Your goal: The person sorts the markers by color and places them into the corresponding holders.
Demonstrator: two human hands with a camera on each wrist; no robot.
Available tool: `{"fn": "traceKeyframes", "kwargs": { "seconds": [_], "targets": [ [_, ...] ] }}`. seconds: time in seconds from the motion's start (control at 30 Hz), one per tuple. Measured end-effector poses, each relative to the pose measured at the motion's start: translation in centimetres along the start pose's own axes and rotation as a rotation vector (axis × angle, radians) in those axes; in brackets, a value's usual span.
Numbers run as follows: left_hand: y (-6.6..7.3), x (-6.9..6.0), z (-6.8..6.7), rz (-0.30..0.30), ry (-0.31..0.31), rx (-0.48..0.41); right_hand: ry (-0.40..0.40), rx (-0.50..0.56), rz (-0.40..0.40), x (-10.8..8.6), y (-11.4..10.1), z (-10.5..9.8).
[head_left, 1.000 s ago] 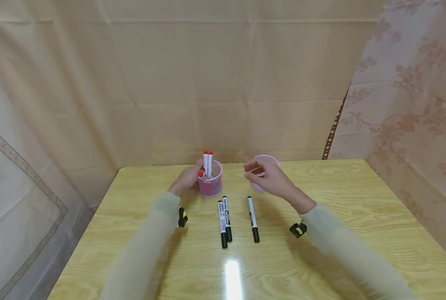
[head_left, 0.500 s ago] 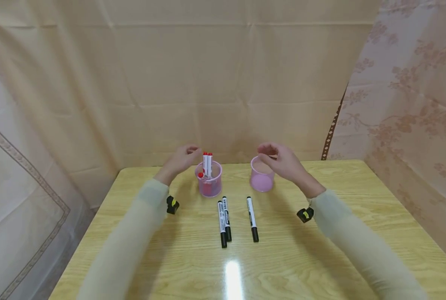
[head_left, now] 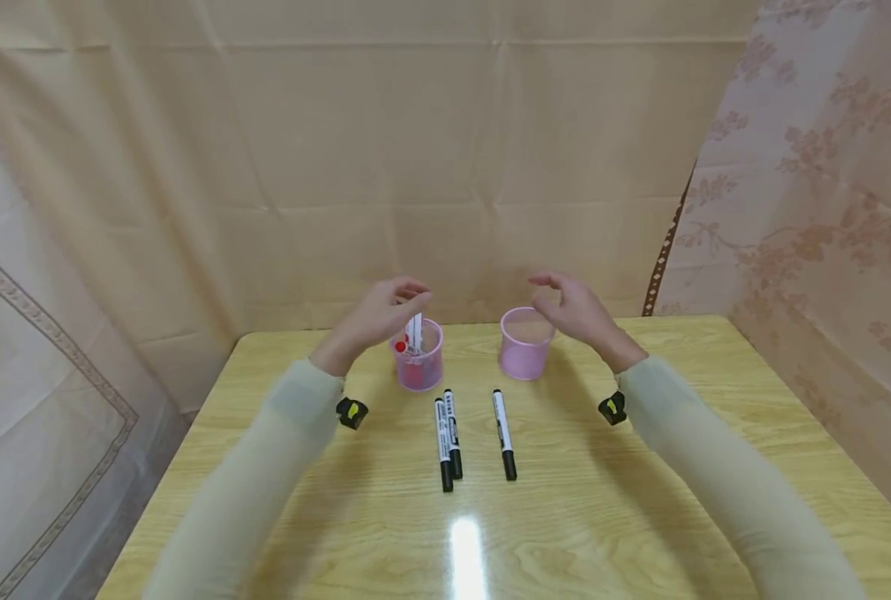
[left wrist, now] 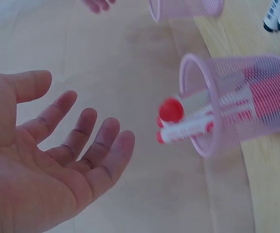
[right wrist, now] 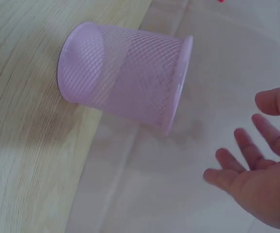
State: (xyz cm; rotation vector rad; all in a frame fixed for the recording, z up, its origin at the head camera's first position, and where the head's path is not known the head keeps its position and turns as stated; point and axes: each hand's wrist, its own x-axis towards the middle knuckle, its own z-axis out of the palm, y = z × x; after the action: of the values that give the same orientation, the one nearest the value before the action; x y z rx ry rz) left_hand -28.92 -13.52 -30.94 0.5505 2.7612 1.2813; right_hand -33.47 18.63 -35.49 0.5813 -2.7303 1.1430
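The filled cup (head_left: 420,375) stands upright on the table (head_left: 565,517), red markers (left wrist: 188,129) poking out of its mouth. I see the person's left hand (head_left: 377,318) hanging just above it, fingers loosely bent, parted and free, apart from the rim. To the filled cup's right stands a second cup (head_left: 523,362), pink too; the right hand (head_left: 578,315) is up near that rim, its fingers equally slack and released. Nearer the person than the filled cup lie three black markers (head_left: 443,442), two side by side, one farther right.
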Motion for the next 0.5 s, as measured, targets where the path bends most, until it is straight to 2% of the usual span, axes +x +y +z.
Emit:
{"fn": "traceKeyframes", "kwargs": {
  "seconds": [0.13,0.27,0.5],
  "targets": [
    [1.2,-0.1,0.9,0.070,-0.027,0.013,-0.017,-0.030,0.033,0.7,0.8,-0.2],
    [1.8,-0.1,1.8,0.101,-0.054,0.014,-0.051,-0.042,0.060,1.3,1.7,-0.1],
    [2.0,-0.4,3.1,0.063,-0.098,-0.020,-0.122,-0.049,0.096,1.9,3.3,1.4]
  ]
}}
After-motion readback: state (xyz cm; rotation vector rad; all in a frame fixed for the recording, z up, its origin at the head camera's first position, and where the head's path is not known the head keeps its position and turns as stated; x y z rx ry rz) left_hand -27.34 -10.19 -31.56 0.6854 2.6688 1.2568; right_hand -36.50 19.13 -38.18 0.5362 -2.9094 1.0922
